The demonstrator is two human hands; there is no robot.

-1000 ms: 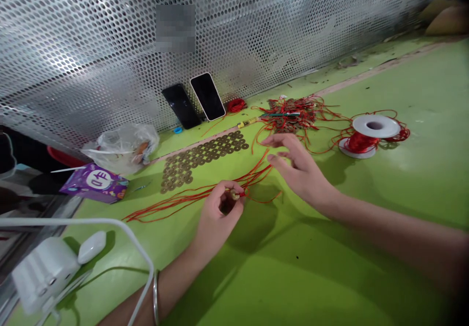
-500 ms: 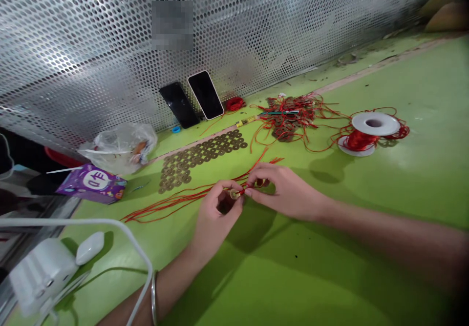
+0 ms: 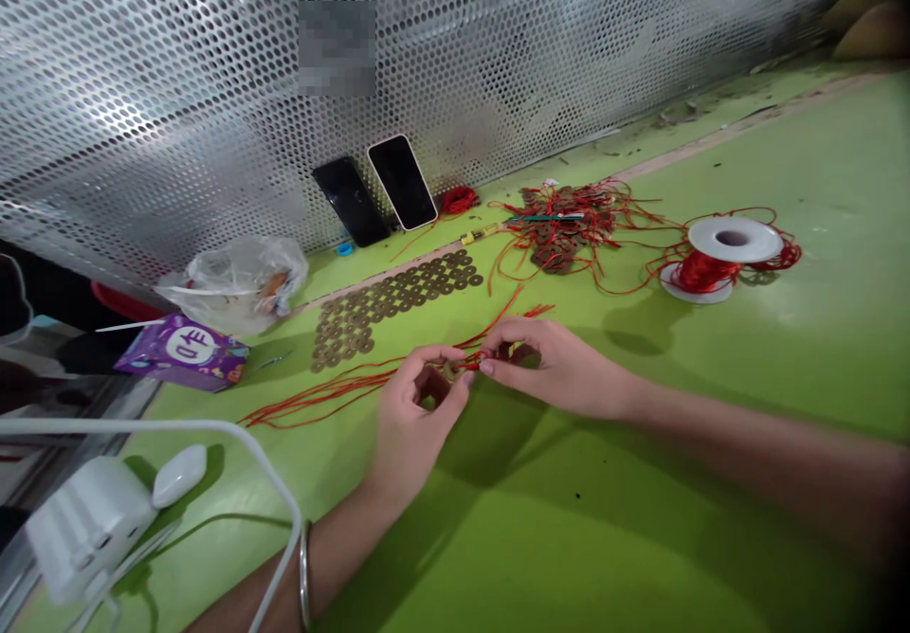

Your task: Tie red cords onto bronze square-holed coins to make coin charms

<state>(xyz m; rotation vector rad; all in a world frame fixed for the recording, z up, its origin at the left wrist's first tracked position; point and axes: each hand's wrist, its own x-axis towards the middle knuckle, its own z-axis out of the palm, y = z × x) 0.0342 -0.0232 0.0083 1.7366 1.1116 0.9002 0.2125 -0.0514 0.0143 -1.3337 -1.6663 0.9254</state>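
Note:
My left hand [image 3: 409, 425] is closed in a loose pinch, with a small brass-coloured holed coin [image 3: 452, 370] between thumb and index finger. A short piece of red cord [image 3: 470, 364] runs from the coin to my right hand [image 3: 561, 368], whose thumb and fingertips are pinched on it. Both hands are just above the table, fingertips nearly meeting. Behind and to the left of them lies a bundle of long red cords [image 3: 313, 401]. Exactly how the cord is tied at the coin is too small to make out.
Rows of holed coins [image 3: 398, 297] lie behind my hands. Further right are a heap of corded coins [image 3: 561, 226] and a spool of red cord [image 3: 703, 268]. Two phones [image 3: 402, 183] lean on the perforated metal panel. A purple carton [image 3: 185, 353] and white charger [image 3: 89, 529] stand left.
My left fingertips have opened slightly around the coin, which is less plainly visible now. My right hand keeps its pinch on the red cord. The whole view has shifted a little.

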